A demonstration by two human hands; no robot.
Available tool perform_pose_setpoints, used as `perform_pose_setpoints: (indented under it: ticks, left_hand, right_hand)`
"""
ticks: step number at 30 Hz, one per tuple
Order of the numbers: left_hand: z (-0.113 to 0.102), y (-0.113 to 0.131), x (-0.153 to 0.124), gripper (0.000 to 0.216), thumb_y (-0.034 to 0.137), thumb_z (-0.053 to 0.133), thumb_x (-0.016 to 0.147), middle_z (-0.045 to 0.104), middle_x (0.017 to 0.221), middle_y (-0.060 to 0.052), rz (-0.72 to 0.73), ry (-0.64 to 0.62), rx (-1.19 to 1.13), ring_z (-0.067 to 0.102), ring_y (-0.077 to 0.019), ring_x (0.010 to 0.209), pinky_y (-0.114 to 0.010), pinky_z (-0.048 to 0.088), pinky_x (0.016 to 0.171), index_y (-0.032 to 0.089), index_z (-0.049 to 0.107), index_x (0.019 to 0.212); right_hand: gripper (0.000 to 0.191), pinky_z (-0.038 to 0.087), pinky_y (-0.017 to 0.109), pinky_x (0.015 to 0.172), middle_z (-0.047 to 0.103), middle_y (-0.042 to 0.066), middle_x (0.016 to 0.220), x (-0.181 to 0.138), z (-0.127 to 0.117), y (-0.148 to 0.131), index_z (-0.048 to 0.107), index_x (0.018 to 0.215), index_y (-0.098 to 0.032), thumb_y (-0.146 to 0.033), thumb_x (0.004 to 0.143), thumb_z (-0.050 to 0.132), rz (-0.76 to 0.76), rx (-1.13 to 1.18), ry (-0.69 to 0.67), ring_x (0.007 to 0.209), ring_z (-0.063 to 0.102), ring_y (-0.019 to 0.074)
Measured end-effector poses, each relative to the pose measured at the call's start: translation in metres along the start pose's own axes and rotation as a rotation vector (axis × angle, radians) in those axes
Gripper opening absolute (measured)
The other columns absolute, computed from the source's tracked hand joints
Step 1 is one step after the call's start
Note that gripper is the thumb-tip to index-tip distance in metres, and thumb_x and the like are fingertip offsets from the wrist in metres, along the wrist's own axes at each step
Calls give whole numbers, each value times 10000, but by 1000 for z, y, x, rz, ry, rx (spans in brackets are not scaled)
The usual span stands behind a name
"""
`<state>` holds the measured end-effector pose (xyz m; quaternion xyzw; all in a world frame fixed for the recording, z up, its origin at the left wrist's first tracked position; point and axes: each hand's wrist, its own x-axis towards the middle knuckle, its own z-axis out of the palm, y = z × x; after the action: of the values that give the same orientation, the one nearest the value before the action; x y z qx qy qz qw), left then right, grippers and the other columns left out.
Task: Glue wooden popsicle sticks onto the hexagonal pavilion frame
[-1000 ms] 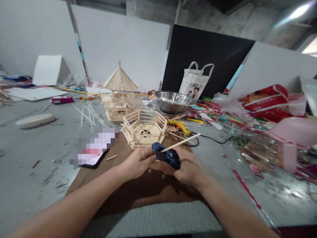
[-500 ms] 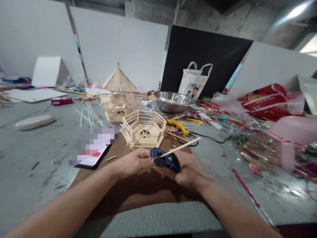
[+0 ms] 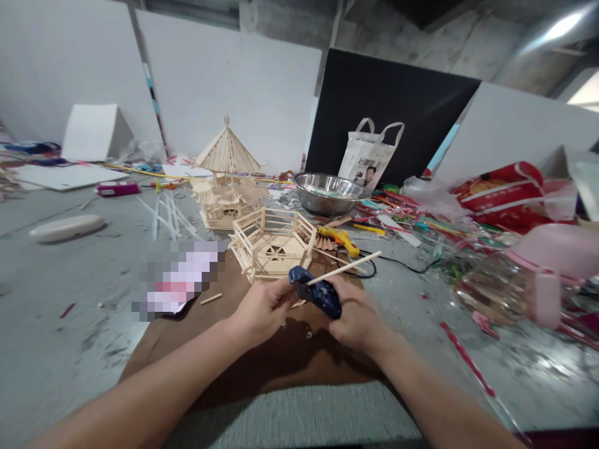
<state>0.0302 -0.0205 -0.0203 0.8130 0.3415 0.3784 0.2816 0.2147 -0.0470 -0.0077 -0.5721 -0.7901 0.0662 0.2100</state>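
My right hand (image 3: 358,315) is wrapped round a dark blue hand cutter (image 3: 322,298), whose head points up and left. A thin pale wooden stick (image 3: 349,268) lies across the cutter's jaws, its long end sticking out to the upper right. My left hand (image 3: 262,312) is closed in a pinch at the stick's lower left end, beside the cutter's head; the fingertips partly hide that end. Just beyond both hands stands a six-sided railed frame of wooden sticks (image 3: 274,246). Behind it is a stick pavilion (image 3: 228,153) with a pointed roof.
A brown mat (image 3: 224,368) lies under my hands, with a short stick piece (image 3: 211,299) on it. A yellow glue gun (image 3: 344,240) with a black cord lies right of the frame. Further off are a steel bowl (image 3: 330,206), a pink-lidded jug (image 3: 547,255) and scattered craft scraps.
Both hands still hold the stick and cutter at nearly the same spot. The cutter's head has shifted slightly up and right, and the view has moved a little.
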Motion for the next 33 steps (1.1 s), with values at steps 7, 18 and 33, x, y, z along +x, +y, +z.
perform_pose_setpoints:
  ticks: [7,18,33]
  left_hand:
    - [-10,7,4,302,365,420,806,534,620,12,-91,-237,-389,455,-91,598,-181,380,571,122,581,724]
    - [-14,4,4,329,425,470,771,340,463,64,-327,-406,-628,269,-42,421,-165,232,408,126,497,635]
    - [-2,1,2,281,301,358,842,586,752,-25,1,-139,-207,513,-139,750,-228,396,717,129,578,865]
  right_hand:
    - [393,365,255,579,601,21,779,-2,-4,-2,518,951,-212,-235,561,562,-29,7,-8,677,535,169]
    - [346,371,262,579,615,28,776,-5,-2,-3,516,947,-201,-304,622,571,-61,34,-11,657,549,166]
    - [392,357,246,555,598,10,749,-2,-1,-2,502,959,-221,-179,569,526,-16,6,20,640,526,154]
